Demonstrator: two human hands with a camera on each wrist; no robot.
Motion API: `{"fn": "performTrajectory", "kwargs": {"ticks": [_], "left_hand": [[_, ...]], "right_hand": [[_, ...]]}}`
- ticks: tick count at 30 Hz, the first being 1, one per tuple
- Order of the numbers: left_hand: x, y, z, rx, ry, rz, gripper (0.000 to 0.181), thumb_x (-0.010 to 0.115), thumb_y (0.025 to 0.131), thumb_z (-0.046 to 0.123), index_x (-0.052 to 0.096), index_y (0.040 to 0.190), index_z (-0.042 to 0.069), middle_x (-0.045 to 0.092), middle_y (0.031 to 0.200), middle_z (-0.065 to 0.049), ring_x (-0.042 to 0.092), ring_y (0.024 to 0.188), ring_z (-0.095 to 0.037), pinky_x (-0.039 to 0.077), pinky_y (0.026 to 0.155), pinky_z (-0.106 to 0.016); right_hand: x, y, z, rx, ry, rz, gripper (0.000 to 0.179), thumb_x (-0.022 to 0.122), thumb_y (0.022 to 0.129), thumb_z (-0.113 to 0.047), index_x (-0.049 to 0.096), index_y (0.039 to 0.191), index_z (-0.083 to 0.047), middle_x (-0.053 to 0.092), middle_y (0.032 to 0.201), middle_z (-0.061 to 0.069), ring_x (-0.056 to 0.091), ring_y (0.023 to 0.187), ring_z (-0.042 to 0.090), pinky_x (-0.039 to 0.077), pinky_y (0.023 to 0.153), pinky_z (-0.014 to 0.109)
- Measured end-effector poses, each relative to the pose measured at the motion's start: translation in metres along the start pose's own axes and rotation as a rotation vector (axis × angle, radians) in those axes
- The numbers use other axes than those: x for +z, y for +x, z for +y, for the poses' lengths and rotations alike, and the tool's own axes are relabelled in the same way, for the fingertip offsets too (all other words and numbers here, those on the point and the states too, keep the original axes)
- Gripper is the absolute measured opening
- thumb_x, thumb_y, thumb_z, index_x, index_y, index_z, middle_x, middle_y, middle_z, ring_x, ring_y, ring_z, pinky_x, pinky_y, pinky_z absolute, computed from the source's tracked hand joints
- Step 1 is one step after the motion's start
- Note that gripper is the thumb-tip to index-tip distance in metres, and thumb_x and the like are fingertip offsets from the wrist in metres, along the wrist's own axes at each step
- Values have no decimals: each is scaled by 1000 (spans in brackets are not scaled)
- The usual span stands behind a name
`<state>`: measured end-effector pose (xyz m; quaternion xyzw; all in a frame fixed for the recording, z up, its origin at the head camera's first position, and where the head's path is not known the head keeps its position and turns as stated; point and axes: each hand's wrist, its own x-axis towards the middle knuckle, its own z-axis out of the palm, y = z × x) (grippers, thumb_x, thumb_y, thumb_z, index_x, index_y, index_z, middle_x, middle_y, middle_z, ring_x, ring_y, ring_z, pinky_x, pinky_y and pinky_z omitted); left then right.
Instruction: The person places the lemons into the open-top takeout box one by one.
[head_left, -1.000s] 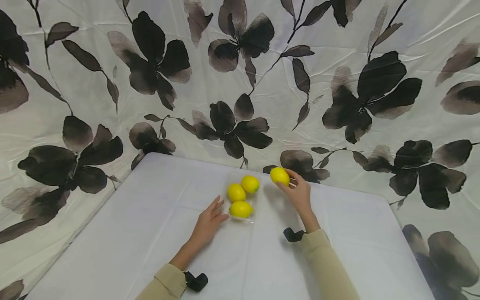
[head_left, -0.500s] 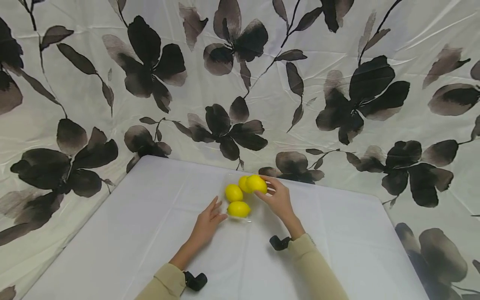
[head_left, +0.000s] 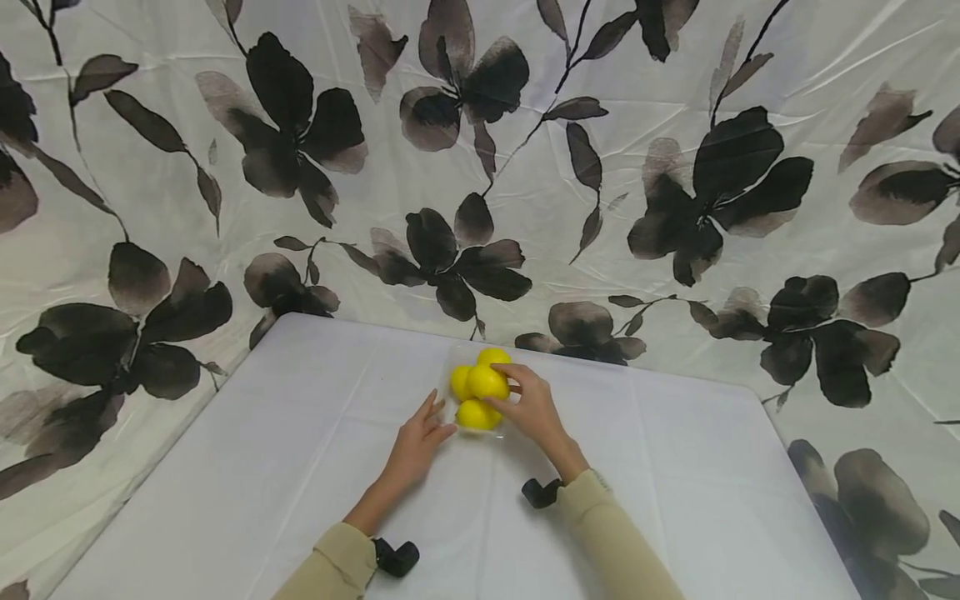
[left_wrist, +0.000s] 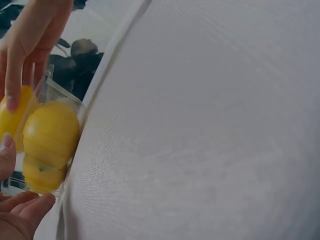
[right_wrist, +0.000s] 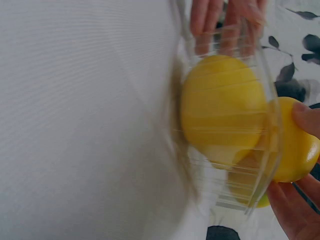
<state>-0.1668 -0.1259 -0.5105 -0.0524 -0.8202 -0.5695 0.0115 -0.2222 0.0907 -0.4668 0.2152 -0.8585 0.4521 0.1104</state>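
My right hand [head_left: 536, 412] holds a yellow lemon [head_left: 489, 382] between thumb and fingers, over a clear plastic container [right_wrist: 272, 95]. Inside the container sit three more lemons: a far one [head_left: 494, 356], a left one [head_left: 459, 382] and a near one [head_left: 472, 415]. Through the transparent wall, the right wrist view shows the near lemon [right_wrist: 222, 107] with the held one above the rim. At the container's left side is my left hand [head_left: 416, 442], its fingers extended against or close beside the wall. Part of the near lemon is hidden by the held lemon and right hand.
The container stands on a white-covered table [head_left: 315, 467], toward its far edge. Behind the table hangs a pale cloth [head_left: 337, 208] with dark flowers. Black wrist cameras, one on the left wrist [head_left: 397, 558] and one on the right wrist [head_left: 541, 492], sit low above the tabletop.
My right hand has carried its lemon left and toward me, from beside the container to over the lemons in it. My left hand has stayed at the container's left side.
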Motion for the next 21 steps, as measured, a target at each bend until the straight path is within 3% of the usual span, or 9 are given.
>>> {"fn": "performTrajectory", "kwargs": {"ticks": [4,11,16,18,21], "left_hand": [[0,3,2,5,7,1,77,67,95,25,25,156,3,46,149,-18,52,131,-36,42,110,-52],[-2,5,2,-3,29,-3,77,67,95,23,25,155,2,46,150,-19,51,131,-38,43,109,-53],[-3,3,5,-27,33,15,77,65,97,27,23,156,1,37,155,-21,40,141,-38,41,112,-51],[-3,1,8,-25,71,30,76,63,98,30,23,156,1,33,157,-21,33,145,-37,37,115,-52],[-3,-3,14,-12,213,22,77,57,100,39,20,157,5,26,161,-17,20,151,-35,28,119,-55]], "right_hand": [[4,-1,-1,-38,-73,21,51,82,81,-19,64,127,-6,64,125,14,63,113,28,61,86,39],[2,-4,-3,-16,-64,3,54,81,83,-21,60,131,-5,62,128,13,61,115,27,61,87,35],[-4,-8,-7,19,-110,15,47,71,92,-24,58,133,-6,61,132,14,61,118,33,59,92,41],[-7,-10,-9,58,-152,16,45,65,97,-26,56,136,-8,59,136,13,58,124,33,55,99,44],[-14,-17,-14,128,-230,12,46,56,101,-29,52,143,-10,52,146,11,49,135,31,43,112,50]]}}
